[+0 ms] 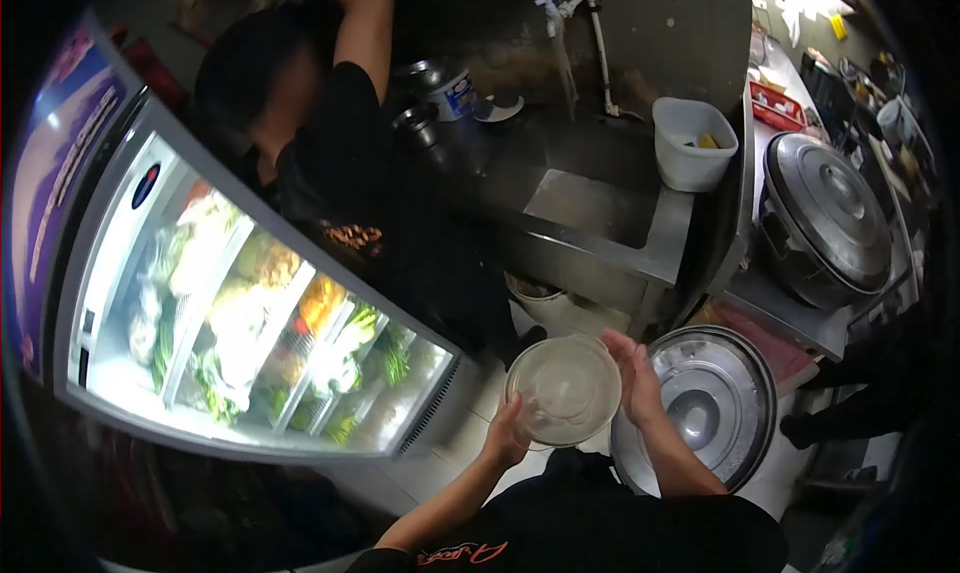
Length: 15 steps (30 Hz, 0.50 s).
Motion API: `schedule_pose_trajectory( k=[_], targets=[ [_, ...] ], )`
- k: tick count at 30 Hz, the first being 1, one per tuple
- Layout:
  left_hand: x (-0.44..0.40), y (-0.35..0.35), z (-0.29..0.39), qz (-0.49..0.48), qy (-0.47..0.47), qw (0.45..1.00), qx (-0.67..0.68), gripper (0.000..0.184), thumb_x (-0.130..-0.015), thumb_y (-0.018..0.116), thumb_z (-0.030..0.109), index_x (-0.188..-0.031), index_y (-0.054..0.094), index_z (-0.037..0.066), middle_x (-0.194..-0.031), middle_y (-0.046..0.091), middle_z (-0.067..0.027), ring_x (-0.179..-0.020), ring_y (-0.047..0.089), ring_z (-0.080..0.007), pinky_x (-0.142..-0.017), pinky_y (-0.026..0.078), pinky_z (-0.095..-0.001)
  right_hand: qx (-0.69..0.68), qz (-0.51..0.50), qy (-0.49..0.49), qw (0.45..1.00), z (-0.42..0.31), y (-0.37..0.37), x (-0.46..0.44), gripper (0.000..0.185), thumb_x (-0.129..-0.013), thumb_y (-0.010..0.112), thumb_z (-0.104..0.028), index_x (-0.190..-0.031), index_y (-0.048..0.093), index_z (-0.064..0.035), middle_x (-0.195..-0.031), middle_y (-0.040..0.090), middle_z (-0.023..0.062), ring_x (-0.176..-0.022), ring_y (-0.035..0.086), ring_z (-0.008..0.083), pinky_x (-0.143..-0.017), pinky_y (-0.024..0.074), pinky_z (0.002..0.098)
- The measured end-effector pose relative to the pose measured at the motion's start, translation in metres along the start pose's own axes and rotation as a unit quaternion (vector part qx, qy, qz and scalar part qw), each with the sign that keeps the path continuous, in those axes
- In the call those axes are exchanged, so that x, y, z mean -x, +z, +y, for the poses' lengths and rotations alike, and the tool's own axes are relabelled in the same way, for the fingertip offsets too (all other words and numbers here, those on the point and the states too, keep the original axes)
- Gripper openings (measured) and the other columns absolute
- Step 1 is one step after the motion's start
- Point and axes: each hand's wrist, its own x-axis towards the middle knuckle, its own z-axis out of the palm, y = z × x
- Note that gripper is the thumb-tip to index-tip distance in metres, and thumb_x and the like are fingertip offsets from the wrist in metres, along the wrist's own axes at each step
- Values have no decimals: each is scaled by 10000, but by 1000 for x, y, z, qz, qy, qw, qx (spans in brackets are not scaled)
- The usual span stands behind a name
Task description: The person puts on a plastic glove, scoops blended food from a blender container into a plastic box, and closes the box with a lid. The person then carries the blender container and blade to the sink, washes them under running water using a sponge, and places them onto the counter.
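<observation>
A round, translucent plastic container (565, 391) with what looks like a clear lid is held in front of my body, its top facing up. My left hand (508, 433) grips its near left side, thumb over the rim and the other fingers mostly hidden beneath. Along the right side is my right hand (635, 378), fingers stretched out, with the palm towards the container and the fingertips by its far right rim. Whether that hand bears any weight I cannot tell. What the container holds is too blurred to name.
A lit glass-door fridge (260, 323) with vegetables stands left. A person in black (330, 163) is beside it, arm raised. Ahead is a steel sink (590, 208) with a white bucket (695, 143). A large metal lid (695, 413) lies low right; a lidded pot (830, 218) stands beyond.
</observation>
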Motion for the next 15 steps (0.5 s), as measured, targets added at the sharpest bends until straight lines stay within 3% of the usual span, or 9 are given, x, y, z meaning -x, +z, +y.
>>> schedule_pose_trajectory(
  k=[1, 2, 4, 7, 10, 11, 13, 14, 15],
  targets=[
    [-32, -26, -4, -85, 7, 994, 65, 461, -972, 492, 266, -1351, 414, 14, -1292, 518, -136, -1154, 510, -277, -932, 448, -388, 2, 5, -10, 1000, -8, 6, -15, 668, -970, 335, -543, -1356, 430, -6, -1287, 499, 139, -1174, 464, 233, -1020, 340, 370],
    [-42, -24, 6, -80, 150, 968, -184, 450, -963, 494, 230, -1345, 420, 4, -1266, 538, -147, -1133, 528, -279, -915, 458, -388, 3, 11, -17, 1000, -18, 12, -31, 664, -969, 344, -539, -1354, 432, -5, -1285, 500, 139, -1174, 464, 232, -1017, 343, 369],
    [-60, -18, 25, -59, 396, 684, -609, 432, -943, 499, 158, -1332, 433, -17, -1213, 580, -169, -1091, 565, -283, -882, 477, -386, 10, 24, -30, 999, -31, 21, -54, 658, -968, 360, -532, -1351, 435, -2, -1282, 503, 141, -1175, 464, 229, -1012, 350, 367],
    [-138, -31, 14, -92, 374, 842, -378, 436, -879, 494, 78, -1293, 458, -52, -1084, 632, -223, -1015, 609, -315, -872, 485, -404, 46, 52, -13, 997, -41, 22, -81, 685, -939, 414, -553, -1353, 422, -6, -1297, 490, 132, -1240, 429, 243, -1078, 281, 377],
    [-89, 64, 97, -94, 223, 850, -469, 407, -888, 465, 71, -1269, 472, -74, -1069, 640, -211, -1004, 608, -315, -869, 487, -401, 111, 82, -31, 990, -45, 24, -94, 672, -942, 434, -526, -1362, 409, -2, -1328, 476, 140, -1250, 436, 240, -1074, 297, 358],
    [-101, 55, 99, -139, 302, 738, -587, 389, -943, 481, 141, -1281, 479, -53, -1180, 604, -157, -1089, 563, -276, -918, 459, -365, 125, 96, -34, 987, -50, 29, -95, 662, -948, 432, -510, -1364, 403, 4, -1335, 471, 145, -1250, 441, 237, -1068, 310, 349],
    [-136, 56, 93, -170, 51, 956, -233, 410, -962, 480, 210, -1289, 479, -37, -1234, 572, -130, -1144, 524, -264, -956, 427, -361, 155, 147, -61, 975, -49, 34, -95, 585, -981, 398, -435, -1323, 445, 37, -1313, 497, 160, -1230, 450, 230, -1054, 310, 328],
    [-152, 65, 91, -166, -84, 982, -33, 423, -971, 480, 244, -1294, 479, -29, -1261, 555, -116, -1172, 504, -258, -976, 411, -359, 152, 174, -71, 970, -50, 40, -95, 581, -982, 394, -431, -1320, 447, 39, -1314, 495, 159, -1229, 451, 231, -1054, 309, 329],
    [-160, 71, 90, -175, -99, 977, -67, 482, -965, 483, 324, -1306, 469, -16, -1277, 549, -124, -1207, 479, -267, -1014, 374, -378, 150, 198, -79, 965, -52, 46, -95, 578, -983, 390, -428, -1316, 449, 40, -1315, 494, 159, -1228, 451, 231, -1055, 308, 331]
  ],
)
